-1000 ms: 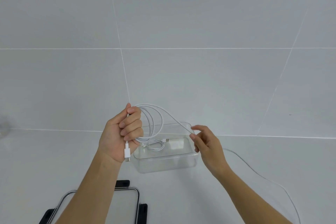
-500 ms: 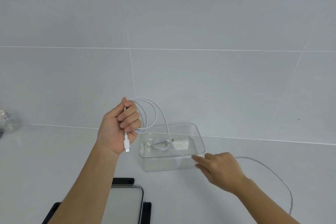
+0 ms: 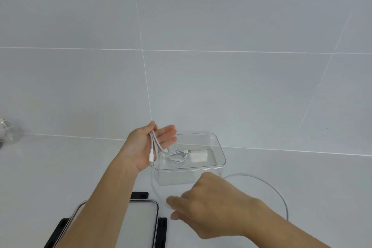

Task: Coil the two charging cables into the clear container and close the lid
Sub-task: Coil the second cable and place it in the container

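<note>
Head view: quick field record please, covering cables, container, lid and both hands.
container: clear container, open, on the counter
first cable: coiled cable inside, beside a white adapter
second cable: white cable looped across left hand palm, rest trailing on counter
left fingers: straight
right hand: curled, seemingly pinching white cable; blurred
lid: off, lying in front of the container

head-worn view (the only one), angled down, close over counter [image 3: 60, 167]
</note>
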The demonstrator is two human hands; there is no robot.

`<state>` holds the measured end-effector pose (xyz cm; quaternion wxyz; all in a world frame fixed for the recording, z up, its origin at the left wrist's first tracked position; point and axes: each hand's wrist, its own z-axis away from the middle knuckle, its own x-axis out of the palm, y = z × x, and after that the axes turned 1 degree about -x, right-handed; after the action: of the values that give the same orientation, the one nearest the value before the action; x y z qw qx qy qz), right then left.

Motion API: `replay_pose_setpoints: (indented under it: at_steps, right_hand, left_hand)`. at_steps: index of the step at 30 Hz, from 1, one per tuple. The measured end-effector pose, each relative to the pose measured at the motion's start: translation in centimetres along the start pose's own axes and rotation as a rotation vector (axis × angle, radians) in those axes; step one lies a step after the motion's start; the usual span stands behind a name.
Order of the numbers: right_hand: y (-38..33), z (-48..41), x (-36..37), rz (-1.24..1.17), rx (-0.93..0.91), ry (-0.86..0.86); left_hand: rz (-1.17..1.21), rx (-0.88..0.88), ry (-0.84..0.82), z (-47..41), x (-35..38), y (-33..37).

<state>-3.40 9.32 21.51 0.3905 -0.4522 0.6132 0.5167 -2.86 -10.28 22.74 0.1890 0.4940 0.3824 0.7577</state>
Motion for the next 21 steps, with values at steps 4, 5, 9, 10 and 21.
replay_pose_setpoints:
  at_steps: [4, 5, 9, 10, 21]
  right_hand:
    - [1.4, 0.3, -1.0, -0.203, 0.011, 0.093]
    - [1.7, 0.4, -1.2, -0.202, 0.017, 0.096]
    - [2.8, 0.5, -1.8, -0.211, 0.168, 0.130]
    - [3.3, 0.4, -1.9, -0.249, 0.270, 0.172]
    - [10.3, 3.3, 4.0, -0.430, 1.257, 0.071]
  left_hand:
    - [-0.324, -0.082, -0.147, 1.0, 0.3, -0.6]
    - [-0.389, -0.084, -0.157, 1.2, 0.5, -0.9]
    - [-0.433, -0.033, -0.063, 0.8, 0.8, -2.0]
    - [-0.429, -0.022, -0.022, 0.5, 0.7, -2.0]
    - [-0.335, -0.053, 0.006, 0.2, -0.5, -1.6]
